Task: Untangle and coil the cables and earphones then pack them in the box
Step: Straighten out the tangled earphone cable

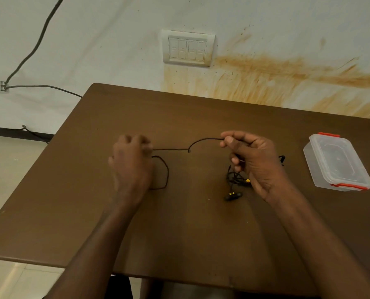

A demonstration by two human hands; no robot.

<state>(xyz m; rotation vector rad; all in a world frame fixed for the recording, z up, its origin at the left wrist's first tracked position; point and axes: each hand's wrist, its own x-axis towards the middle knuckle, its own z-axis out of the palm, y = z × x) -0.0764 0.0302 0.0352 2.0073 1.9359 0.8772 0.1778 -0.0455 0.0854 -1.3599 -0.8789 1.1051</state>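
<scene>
Black cable [179,148] is pinched taut between left hand [132,162] and right hand [253,160] above the desk [179,234] centre; tangled earphones [236,184] lie beneath; closed box [337,162] is set near the right edge.

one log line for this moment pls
left hand grips black cable | right hand pinches cable | box lidded | stage: untangling

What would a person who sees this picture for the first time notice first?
The eye goes first to the two hands above the middle of the brown table: the left hand and the right hand hold a thin black cable stretched between them. Below the right hand lies a black tangle of earphones with small yellow parts. At the right edge of the table stands a clear plastic box, its lid on, with red clips.
</scene>
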